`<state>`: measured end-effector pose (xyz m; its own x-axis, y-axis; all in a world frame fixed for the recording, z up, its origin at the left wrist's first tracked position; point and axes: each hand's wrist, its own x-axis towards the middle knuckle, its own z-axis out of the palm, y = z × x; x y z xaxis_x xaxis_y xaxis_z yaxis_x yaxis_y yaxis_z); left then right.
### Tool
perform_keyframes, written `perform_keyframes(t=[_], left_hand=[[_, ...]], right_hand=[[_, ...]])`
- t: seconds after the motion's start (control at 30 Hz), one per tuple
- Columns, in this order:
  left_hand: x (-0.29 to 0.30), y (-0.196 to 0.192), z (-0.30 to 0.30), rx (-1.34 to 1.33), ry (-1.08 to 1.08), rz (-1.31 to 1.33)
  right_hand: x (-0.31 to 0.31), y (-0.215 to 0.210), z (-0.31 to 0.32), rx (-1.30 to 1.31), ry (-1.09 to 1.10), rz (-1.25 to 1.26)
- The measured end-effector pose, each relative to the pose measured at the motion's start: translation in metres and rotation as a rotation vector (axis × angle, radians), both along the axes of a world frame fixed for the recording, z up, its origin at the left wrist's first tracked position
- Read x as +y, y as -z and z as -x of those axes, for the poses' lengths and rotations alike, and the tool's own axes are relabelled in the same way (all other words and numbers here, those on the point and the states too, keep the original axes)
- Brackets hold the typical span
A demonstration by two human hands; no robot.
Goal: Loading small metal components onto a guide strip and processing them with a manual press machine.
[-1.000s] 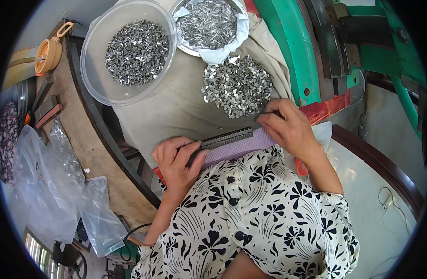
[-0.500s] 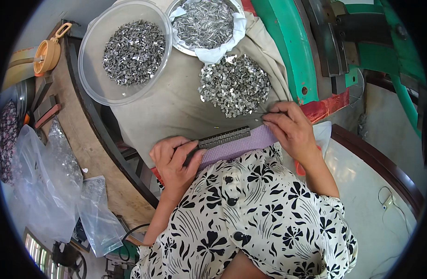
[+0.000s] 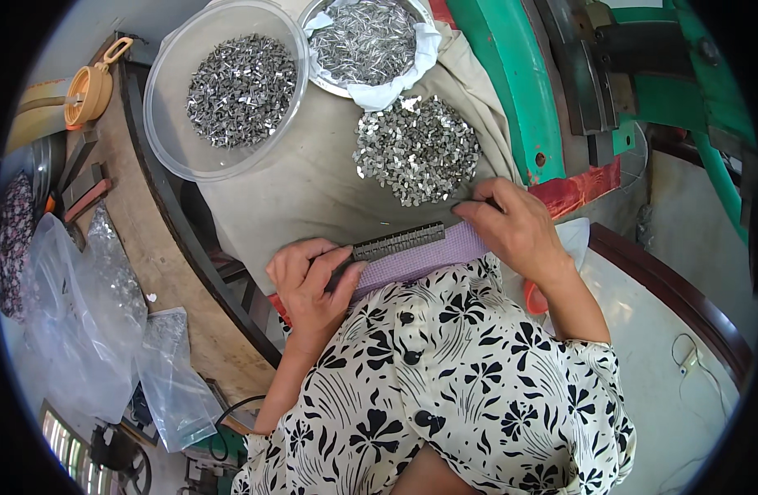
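A dark slotted metal bar (image 3: pixel 404 240), with a row of small notches or pieces along it, lies at the edge of the cloth in front of me. My left hand (image 3: pixel 309 276) pinches its left end between thumb and fingers. Just beyond the bar's right end, my right hand (image 3: pixel 515 227) has thumb and forefinger closed together low over the cloth; whatever is between them is too small to make out. Past the fingertips lies a loose pile of small flat grey metal pieces (image 3: pixel 416 153). Purple checked fabric (image 3: pixel 420 260) shows under the bar, against my patterned shirt.
A clear plastic tub (image 3: pixel 160 124) of small dark metal pieces stands far left. Beside it is a steel bowl (image 3: pixel 424 78) of thin shiny pins, lined with white cloth. A green machine (image 3: pixel 511 91) rises at the right. Plastic bags (image 3: pixel 177 379) hang along the wooden bench (image 3: pixel 185 289).
My right hand has shifted slightly left, its fingertips drawing together nearer the bar's right end. The left hand stays on the bar.
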<state>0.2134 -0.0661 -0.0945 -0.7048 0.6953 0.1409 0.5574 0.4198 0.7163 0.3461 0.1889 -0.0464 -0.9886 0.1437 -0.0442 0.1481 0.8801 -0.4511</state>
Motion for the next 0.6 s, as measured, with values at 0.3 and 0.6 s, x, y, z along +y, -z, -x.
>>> perform_keyframes(t=[0.3,0.6], left_hand=[[0.000,-0.001,0.001,-0.007,-0.003,0.002],[0.000,0.000,0.000,-0.003,-0.005,0.000]], right_hand=[[-0.018,0.003,0.002,0.143,0.127,0.162],[-0.029,0.003,0.007,0.109,-0.013,0.102]])
